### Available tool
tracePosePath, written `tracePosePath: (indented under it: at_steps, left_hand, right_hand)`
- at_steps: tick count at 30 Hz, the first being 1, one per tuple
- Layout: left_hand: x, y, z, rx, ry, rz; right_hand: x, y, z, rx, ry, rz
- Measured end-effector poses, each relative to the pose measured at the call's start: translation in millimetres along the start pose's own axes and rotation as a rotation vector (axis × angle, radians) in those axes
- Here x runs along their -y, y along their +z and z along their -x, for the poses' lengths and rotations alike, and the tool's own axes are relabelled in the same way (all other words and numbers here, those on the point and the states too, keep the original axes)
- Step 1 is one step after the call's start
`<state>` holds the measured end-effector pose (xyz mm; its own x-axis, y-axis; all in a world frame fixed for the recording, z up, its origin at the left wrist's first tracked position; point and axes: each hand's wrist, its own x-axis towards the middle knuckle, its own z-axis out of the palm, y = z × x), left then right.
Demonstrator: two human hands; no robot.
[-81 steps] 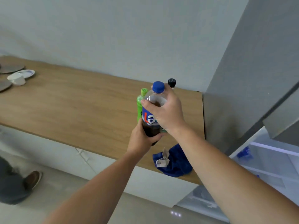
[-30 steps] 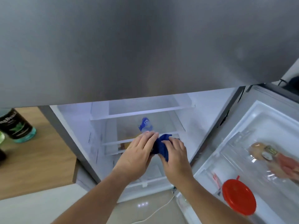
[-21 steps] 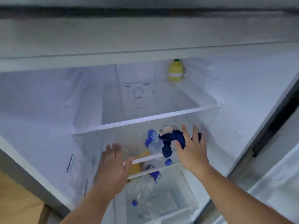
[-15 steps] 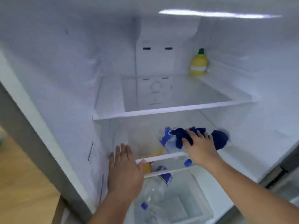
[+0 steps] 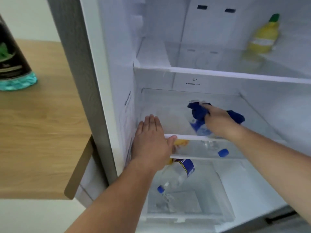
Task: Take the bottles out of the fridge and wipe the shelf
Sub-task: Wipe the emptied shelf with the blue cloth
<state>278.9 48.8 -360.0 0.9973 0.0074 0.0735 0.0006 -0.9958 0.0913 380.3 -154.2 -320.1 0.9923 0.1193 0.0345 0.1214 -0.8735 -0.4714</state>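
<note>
My right hand (image 5: 218, 122) presses a dark blue cloth (image 5: 199, 111) onto the glass middle shelf (image 5: 168, 105) of the open fridge. My left hand (image 5: 151, 140) lies flat on the shelf's front left edge, thumb hooked under the white rim, holding nothing else. Below the glass, clear plastic bottles with blue caps lie in the drawer (image 5: 218, 207); one bottle (image 5: 178, 175) with a blue label points its cap toward me. A yellow bottle with a green cap (image 5: 264, 36) stands at the back right of the upper shelf.
A wooden counter (image 5: 38, 132) juts out left of the fridge, its corner close to my left forearm. A dark-labelled bottle with a teal base (image 5: 11, 63) stands on it at the far left. The fridge's grey side wall (image 5: 79, 64) separates counter and interior.
Earlier I held a cola bottle at the counter, then brought the cloth to the fridge. Over the last half second my right hand slid the cloth deeper and leftward; my left hand stayed on the rim.
</note>
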Motion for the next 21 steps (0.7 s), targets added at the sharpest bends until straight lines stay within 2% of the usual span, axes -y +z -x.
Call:
tracePosePath:
  at_steps: [3, 5, 8, 10, 13, 15, 18, 21]
  left_hand:
    - [-1, -2, 0, -0.001, -0.005, -0.030]
    - [0, 1, 1, -0.038, -0.021, -0.041]
    - [-3, 4, 3, -0.039, -0.036, -0.020]
    - [-3, 4, 3, -0.034, -0.050, -0.012]
    - [-1, 0, -1, -0.007, -0.035, 0.010]
    - [0, -2, -2, 0.010, -0.040, 0.026]
    - [2, -1, -1, 0.020, -0.031, 0.017]
    - [0, 1, -2, 0.016, -0.028, 0.016]
  right_hand:
    - [73, 47, -55, 0.150, -0.262, -0.041]
    - [109, 72, -55, 0.248, -0.403, -0.025]
    - [95, 72, -49, 0.261, -0.416, 0.026]
    - [89, 65, -63, 0.252, -0.447, 0.144]
    - [101, 67, -105, 0.284, -0.369, 0.169]
    - [90, 60, -125, 0.227, -0.307, 0.156]
    - [22, 24, -124, 0.066, -0.122, 0.217]
    - [-50, -21, -81, -0.003, 0.105, 0.328]
